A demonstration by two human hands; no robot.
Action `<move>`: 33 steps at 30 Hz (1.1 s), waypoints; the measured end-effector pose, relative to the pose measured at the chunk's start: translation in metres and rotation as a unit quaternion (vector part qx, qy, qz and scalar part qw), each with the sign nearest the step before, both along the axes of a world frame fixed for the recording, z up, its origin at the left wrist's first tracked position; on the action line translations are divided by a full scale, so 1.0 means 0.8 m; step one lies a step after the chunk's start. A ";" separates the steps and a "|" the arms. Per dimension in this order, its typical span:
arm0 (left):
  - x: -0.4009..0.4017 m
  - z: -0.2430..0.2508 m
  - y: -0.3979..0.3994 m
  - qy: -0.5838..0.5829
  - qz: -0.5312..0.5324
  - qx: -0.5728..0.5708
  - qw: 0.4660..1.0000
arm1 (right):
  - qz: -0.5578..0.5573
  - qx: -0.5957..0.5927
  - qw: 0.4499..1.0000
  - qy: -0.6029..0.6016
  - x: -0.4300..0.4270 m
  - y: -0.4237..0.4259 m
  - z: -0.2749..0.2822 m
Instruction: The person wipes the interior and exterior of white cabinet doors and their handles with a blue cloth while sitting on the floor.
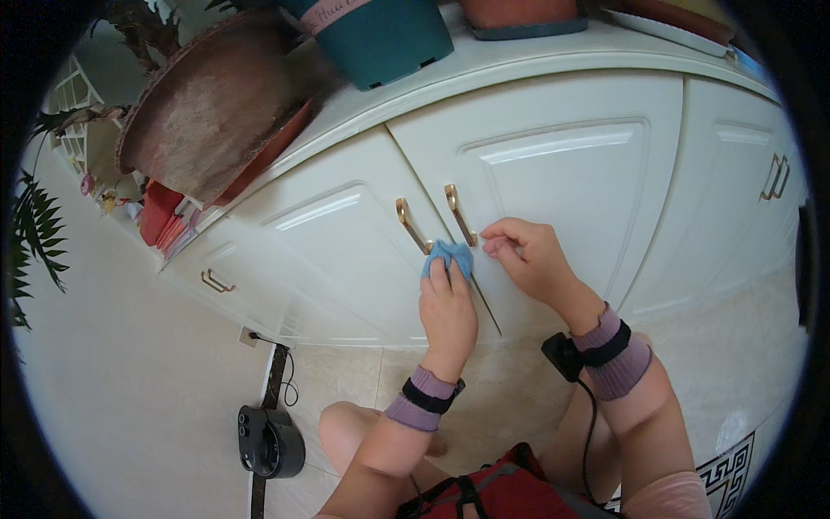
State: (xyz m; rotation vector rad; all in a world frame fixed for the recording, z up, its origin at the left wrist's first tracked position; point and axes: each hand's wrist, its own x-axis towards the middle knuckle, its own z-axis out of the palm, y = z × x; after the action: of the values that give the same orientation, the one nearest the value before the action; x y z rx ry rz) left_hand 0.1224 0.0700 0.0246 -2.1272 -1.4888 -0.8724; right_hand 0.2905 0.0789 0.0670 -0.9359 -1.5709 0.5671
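My left hand (449, 314) holds a light blue cloth (446, 254) bunched under its fingertips. The cloth lies against the white cabinet door (337, 253), at the lower end of the left gold handle (413, 226). To its right, my right hand (528, 259) is half curled in front of the neighbouring cabinet door (564, 162), its fingertips beside the lower end of the right gold handle (460, 215). Nothing shows in the right hand, and whether it touches the door or handle I cannot tell. Both doors look closed, with a narrow gap between them.
A green plant pot (382, 42), a large brown pot (214, 110) and a terracotta-coloured pot (519, 12) stand on the cabinet top (454, 71). Down on the left floor is a black air fryer (271, 441). A black cable (591, 428) hangs from my right wrist.
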 end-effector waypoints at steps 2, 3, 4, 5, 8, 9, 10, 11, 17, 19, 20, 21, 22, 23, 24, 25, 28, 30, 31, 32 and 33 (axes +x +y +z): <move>-0.020 -0.005 -0.011 -0.056 -0.088 -0.073 0.992 | 0.003 -0.005 1.000 0.007 0.000 -0.001 0.001; -0.029 -0.005 -0.013 -0.110 -0.179 -0.151 0.966 | 0.002 -0.016 1.000 0.013 0.000 -0.002 -0.002; -0.039 -0.001 -0.013 -0.219 -0.263 -0.259 0.903 | 0.004 -0.012 1.000 0.013 0.000 -0.001 -0.004; -0.049 0.005 -0.012 -0.219 -0.261 -0.255 0.905 | -0.008 0.004 1.000 0.025 -0.001 0.000 -0.005; -0.065 0.054 -0.009 -0.335 -0.269 -0.090 0.898 | -0.026 0.021 0.999 0.034 0.001 0.001 -0.009; -0.066 0.076 -0.007 -0.380 -0.244 -0.038 0.891 | -0.030 0.024 0.999 0.032 0.003 0.001 -0.009; -0.071 0.097 0.000 -0.362 -0.231 0.046 0.902 | -0.028 0.024 0.999 0.032 0.003 0.001 -0.009; -0.072 0.114 0.007 -0.320 -0.187 0.119 0.921 | -0.030 0.022 0.999 0.031 0.005 0.002 -0.010; -0.069 0.128 0.082 -0.115 -0.101 0.177 0.972 | -0.026 0.012 0.999 0.016 -0.004 0.000 -0.006; -0.060 0.089 0.100 -0.072 -0.099 0.177 0.977 | -0.036 0.015 0.999 0.008 -0.001 0.002 -0.006; -0.061 0.070 0.102 -0.071 -0.099 0.175 0.977 | -0.032 0.020 0.999 0.010 -0.002 0.003 -0.007; -0.057 0.050 0.104 -0.073 -0.086 0.160 0.981 | -0.034 0.024 0.999 0.008 0.001 0.004 -0.008; -0.057 0.035 0.101 -0.071 -0.068 0.145 0.985 | -0.035 0.023 0.999 0.008 0.001 0.003 -0.006; -0.054 0.019 0.098 -0.071 -0.068 0.143 0.985 | -0.026 0.006 1.000 -0.005 0.002 0.000 -0.002; -0.049 0.002 0.093 -0.104 -0.063 0.112 0.986 | -0.015 -0.012 1.000 -0.019 0.002 -0.001 -0.001; -0.042 -0.013 0.089 -0.139 -0.059 0.083 0.985 | -0.015 -0.012 1.000 -0.022 0.003 0.000 -0.001; -0.056 -0.074 0.077 -0.125 -0.071 0.067 0.987 | -0.021 -0.011 0.999 -0.040 -0.002 -0.001 0.002; -0.052 -0.108 0.058 -0.106 -0.085 0.061 0.989 | -0.023 -0.006 0.999 -0.038 0.001 -0.001 -0.001; -0.048 -0.119 0.045 -0.124 -0.092 0.006 0.988 | -0.024 -0.004 0.999 -0.041 0.003 -0.002 0.000; -0.044 -0.129 0.031 -0.140 -0.099 -0.050 0.984 | -0.031 -0.015 0.998 -0.045 0.004 -0.004 0.001; -0.044 -0.143 0.018 -0.143 -0.099 -0.046 0.984 | -0.035 -0.026 0.998 -0.048 0.004 -0.005 0.003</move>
State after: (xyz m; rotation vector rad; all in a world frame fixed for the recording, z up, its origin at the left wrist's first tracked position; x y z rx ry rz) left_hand 0.0870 0.0847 -0.0897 -2.3275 -1.4921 -1.2477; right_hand 0.2940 0.0751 0.0690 -1.0670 -1.6090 0.5209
